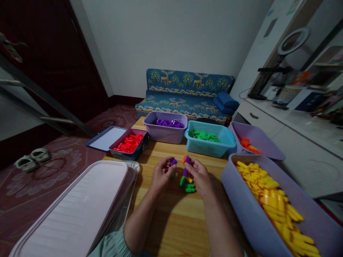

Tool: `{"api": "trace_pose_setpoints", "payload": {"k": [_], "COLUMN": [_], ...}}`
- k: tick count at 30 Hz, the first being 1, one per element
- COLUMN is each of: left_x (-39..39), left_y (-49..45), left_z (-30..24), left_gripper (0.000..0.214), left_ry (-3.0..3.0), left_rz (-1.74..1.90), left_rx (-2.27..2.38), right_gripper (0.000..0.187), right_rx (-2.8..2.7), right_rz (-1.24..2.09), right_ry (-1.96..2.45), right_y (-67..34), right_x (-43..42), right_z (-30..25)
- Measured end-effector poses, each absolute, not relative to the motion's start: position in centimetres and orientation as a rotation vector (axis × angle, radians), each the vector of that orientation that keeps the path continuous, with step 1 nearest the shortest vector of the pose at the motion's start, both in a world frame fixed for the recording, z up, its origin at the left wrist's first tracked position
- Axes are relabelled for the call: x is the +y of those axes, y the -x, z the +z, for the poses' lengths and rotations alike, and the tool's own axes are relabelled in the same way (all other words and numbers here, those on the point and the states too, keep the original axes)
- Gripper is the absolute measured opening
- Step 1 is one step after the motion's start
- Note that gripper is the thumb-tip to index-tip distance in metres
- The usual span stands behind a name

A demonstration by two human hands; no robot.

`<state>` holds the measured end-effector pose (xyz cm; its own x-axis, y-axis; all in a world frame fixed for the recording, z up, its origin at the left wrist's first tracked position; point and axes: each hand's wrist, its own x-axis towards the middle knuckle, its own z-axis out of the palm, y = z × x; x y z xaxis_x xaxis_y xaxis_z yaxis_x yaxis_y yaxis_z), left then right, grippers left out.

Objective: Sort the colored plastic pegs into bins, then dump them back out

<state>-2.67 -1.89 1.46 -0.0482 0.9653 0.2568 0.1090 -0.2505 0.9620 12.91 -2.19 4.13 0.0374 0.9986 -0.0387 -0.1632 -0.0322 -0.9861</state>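
Observation:
My left hand (161,174) is closed on a small purple plastic piece (173,162), pinched between thumb and fingers above the wooden table (171,221). In my right hand (197,172) is an upright purple plastic piece (187,167), with an orange piece (184,159) at its upper end. The two hands are a short way apart. Several green pieces (190,188) lie on the table just below my right hand, with a bit of yellow (189,180) beside them. My fingers hide part of what each hand holds, and the exact shape of the pieces is too small to tell.
Around the table stand a dark box of red pieces (147,140), a lilac bin of purple pieces (166,135), a turquoise bin of green pieces (206,148), a lilac bin of orange pieces (268,142) and a large bin of yellow pieces (241,192). A pale lid (77,203) lies left.

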Motion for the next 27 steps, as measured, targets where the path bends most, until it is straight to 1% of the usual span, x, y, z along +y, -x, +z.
{"api": "trace_pose_setpoints", "payload": {"k": [2, 4, 7, 10, 15, 19, 21, 23, 25, 27], "left_x": [-1.9, -2.0, -2.2, -2.4, -2.0, -1.5, -1.6, -1.9, -2.3, -2.6], "left_y": [2.7, 2.8, 3.0, 3.0, 3.0, 4.4, 5.3, 5.8, 5.9, 5.7], "left_z": [1.8, 2.1, 2.3, 2.2, 1.8, 2.1, 2.4, 2.7, 2.8, 2.7], "left_gripper": [0.042, 0.050, 0.054, 0.048, 0.041, 0.024, 0.022, 0.031, 0.045, 0.052], "left_ry": [-1.102, -0.891, -0.923, -1.082, -1.104, -1.344, -1.592, -1.800, -1.939, -2.038], "left_rz": [1.374, 1.286, 1.182, 1.147, 1.164, 1.235, 1.072, 0.789, 0.580, 0.496], "left_rx": [1.030, 0.901, 0.897, 0.963, 1.095, 1.459, 1.718, 1.879, 1.912, 1.892], "right_gripper": [0.043, 0.042, 0.040, 0.038, 0.032, 0.026, 0.024, 0.023, 0.025, 0.029], "right_rx": [-0.895, -0.857, -0.933, -0.926, -0.557, -0.422, -0.403, -0.395, -0.408, -0.439], "right_rz": [1.459, 1.550, 1.575, 1.568, 1.720, 1.727, 1.681, 1.630, 1.597, 1.580], "right_ry": [1.050, 1.005, 0.986, 1.009, 0.946, 0.924, 0.907, 0.908, 0.915, 0.921], "right_y": [-12.1, -11.4, -10.8, -10.3, -10.2, -10.9, -11.2, -11.3, -11.2, -11.1], "right_x": [-2.8, -3.3, -3.7, -3.8, -3.8, -3.3, -3.0, -2.8, -2.8, -2.9], "right_z": [3.9, 3.7, 3.5, 3.6, 3.8, 3.4, 3.1, 2.7, 2.4, 2.1]}}
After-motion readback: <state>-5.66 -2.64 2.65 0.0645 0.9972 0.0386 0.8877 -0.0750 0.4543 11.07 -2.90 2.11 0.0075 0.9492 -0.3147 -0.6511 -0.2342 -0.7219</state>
